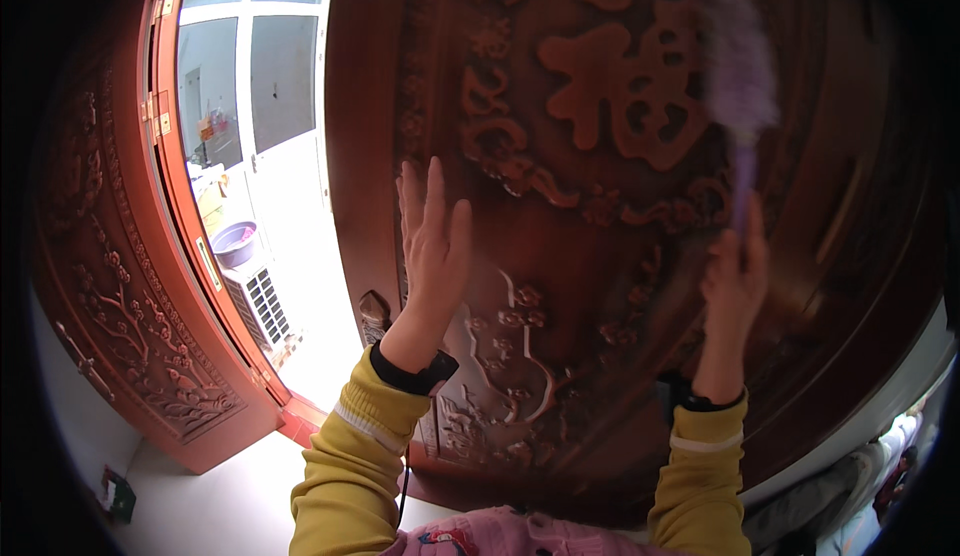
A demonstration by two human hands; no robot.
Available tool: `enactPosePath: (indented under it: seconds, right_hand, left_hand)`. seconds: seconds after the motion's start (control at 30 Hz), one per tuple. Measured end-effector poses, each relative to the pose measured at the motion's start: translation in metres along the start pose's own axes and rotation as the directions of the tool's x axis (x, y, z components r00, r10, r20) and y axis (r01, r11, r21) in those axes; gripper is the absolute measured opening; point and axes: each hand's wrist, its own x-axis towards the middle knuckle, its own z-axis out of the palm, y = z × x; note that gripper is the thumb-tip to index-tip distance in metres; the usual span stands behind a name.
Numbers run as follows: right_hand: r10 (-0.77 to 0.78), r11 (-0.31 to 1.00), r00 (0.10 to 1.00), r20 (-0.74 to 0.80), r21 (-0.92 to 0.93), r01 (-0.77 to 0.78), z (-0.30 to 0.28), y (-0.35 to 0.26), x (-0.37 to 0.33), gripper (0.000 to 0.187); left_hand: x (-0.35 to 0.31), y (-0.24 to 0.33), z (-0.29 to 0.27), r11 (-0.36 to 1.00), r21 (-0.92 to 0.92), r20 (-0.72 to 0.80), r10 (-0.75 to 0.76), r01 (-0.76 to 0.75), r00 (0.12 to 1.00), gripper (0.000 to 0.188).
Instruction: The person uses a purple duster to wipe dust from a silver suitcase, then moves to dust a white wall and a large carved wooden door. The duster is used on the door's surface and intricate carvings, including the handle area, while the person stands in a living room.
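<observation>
1. Head view, centre right: the right hand (735, 281) is raised, its fingers wrapped around the slim purple handle (743, 191) of a duster. The fluffy lilac duster head (740, 61) points upward in front of a dark reddish-brown carved wooden door (530, 241), at the right edge of a large raised character (625, 96). The fluff is blurred, and whether it touches the wood cannot be told.

2. Head view, centre left: the left hand (432, 261) is lifted and holds nothing; its fingers point up, with gaps between some of them. It is near the left part of the same door, above the door's ornate handle (374, 314); contact with the panel cannot be told.

3. Head view, lower edge: both forearms wear yellow sleeves (355, 456) with a white stripe, and dark bands (410, 371) circle the wrists. A pink garment (520, 531) shows between them.

4. Head view, left: a second carved door leaf (140, 326) stands beside a bright opening. Through it show a white-framed glass partition (246, 66) and a purple basin (235, 241) on top of a white unit with a dark grille (266, 304).

5. Head view, lower corners: pale floor (235, 501) at left, a heap of clothes (830, 496) at right.
</observation>
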Motion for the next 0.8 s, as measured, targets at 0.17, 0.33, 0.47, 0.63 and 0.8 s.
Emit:
enactPosePath:
  seconds: [0.17, 0.33, 0.47, 0.63, 0.8]
  right_hand:
    - [-0.047, 0.997, 0.970, -0.237, 0.047, 0.060, 0.003, -0.035, 0.015, 0.052]
    - [-0.064, 0.981, 0.998, 0.002, -0.181, 0.064, 0.064, -0.031, 0.002, 0.047]
    - [-0.380, 0.649, 0.716, 0.586, -0.383, 0.658, 0.115, -0.008, -0.047, 0.051]
    - [0.110, 0.699, 0.488, 0.866, -0.417, 0.582, 0.115, -0.002, -0.118, 0.055]
    - [-0.195, 0.661, 0.792, 0.578, -0.519, 0.542, 0.114, 0.017, -0.132, 0.049]
  left_hand:
    - [0.007, -0.024, -0.012, 0.989, 0.064, 0.007, -0.135, 0.134, 0.991, 0.059]
    - [-0.025, -0.040, -0.023, 0.999, 0.035, 0.054, -0.011, 0.010, 0.998, 0.062]
    - [-0.045, -0.070, -0.038, 0.940, -0.142, 0.072, -0.303, 0.311, 0.950, 0.064]
    - [-0.085, -0.099, -0.064, 0.923, -0.106, 0.082, -0.362, 0.369, 0.929, 0.067]
    - [-0.109, -0.103, -0.071, 0.840, -0.171, 0.142, -0.497, 0.516, 0.856, 0.063]
